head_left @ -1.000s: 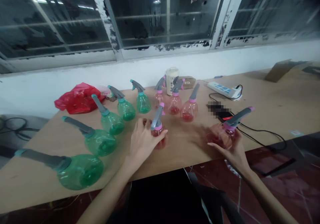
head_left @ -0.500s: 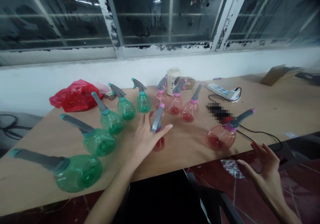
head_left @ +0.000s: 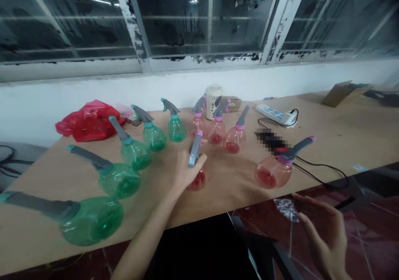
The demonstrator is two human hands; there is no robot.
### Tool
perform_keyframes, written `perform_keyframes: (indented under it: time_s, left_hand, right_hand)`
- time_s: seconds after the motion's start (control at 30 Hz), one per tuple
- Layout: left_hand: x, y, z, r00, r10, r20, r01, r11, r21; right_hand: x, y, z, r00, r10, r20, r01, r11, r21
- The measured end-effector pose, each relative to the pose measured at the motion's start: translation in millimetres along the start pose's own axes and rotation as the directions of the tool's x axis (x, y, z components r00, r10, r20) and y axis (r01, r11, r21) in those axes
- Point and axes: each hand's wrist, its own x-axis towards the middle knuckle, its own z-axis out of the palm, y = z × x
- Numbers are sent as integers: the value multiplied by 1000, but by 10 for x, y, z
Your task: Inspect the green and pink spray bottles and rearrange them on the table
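My left hand [head_left: 184, 171] is wrapped around the neck of a pink spray bottle [head_left: 198, 182] with a grey trigger head, which stands on the table. Its fingers are partly hidden behind the bottle head. My right hand [head_left: 327, 232] hangs past the table's front edge at the lower right, holding nothing, thumb and fingers apart. Nearest to it on the table is another pink spray bottle [head_left: 272, 174]. Behind the held bottle stand three more pink ones, the rightmost pink spray bottle [head_left: 234, 142] among them. Several green spray bottles, such as the nearest green spray bottle [head_left: 93, 221], line the left side.
A red plastic bag [head_left: 90, 122] lies at the back left. Against the wall stand a paper cup [head_left: 213, 101] and a small box [head_left: 232, 104]. A power strip [head_left: 276, 115], black cable [head_left: 324, 184] and cardboard box [head_left: 338, 93] are on the right. Below sits crumpled clear plastic [head_left: 286, 209].
My left hand has closed around the neck of the pink spray bottle, its thumb drawn in. My right hand has moved slightly down and left, remaining apart from the bottles.
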Motion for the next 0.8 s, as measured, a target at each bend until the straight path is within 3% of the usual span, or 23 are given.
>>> perform_keyframes:
  time_s: [0.1, 0.2, 0.33, 0.43, 0.5, 0.57, 0.67, 0.8]
  left_hand:
    - [-32, -20, -12, 999, 8, -35, -7, 1000, 20]
    - [-42, 1, -49, 1000, 1, 0, -1, 999, -44]
    - [29, 12, -127, 988, -133, 83, 153, 929, -336]
    - [130, -43, -176, 965, -251, 81, 246, 746, -619]
    - [192, -109, -203, 939, -331, 88, 290, 632, -718]
    - [234, -188, -234, 913, -398, 93, 325, 569, -756]
    - [254, -308, -298, 896, -438, 74, 328, 540, -775]
    - [229, -419, -392, 917, -389, 88, 287, 489, -824]
  right_hand:
    - [-126, -86, 242, 989, 24, 146, -33, 998, 61]
    - [-103, -200, 535, 940, -66, 336, 52, 997, 51]
    - [125, -434, 962, 867, -151, 475, 109, 987, 115]
    - [279, -653, 1296, 756, -149, 637, 16, 978, 209]
    - [321, -774, 1506, 656, -159, 738, -36, 970, 242]
    - [320, -853, 1687, 591, -144, 794, -75, 970, 232]
    - [291, -895, 1879, 578, -99, 810, -136, 967, 215]
    - [271, -894, 2003, 599, -59, 799, -180, 962, 206]
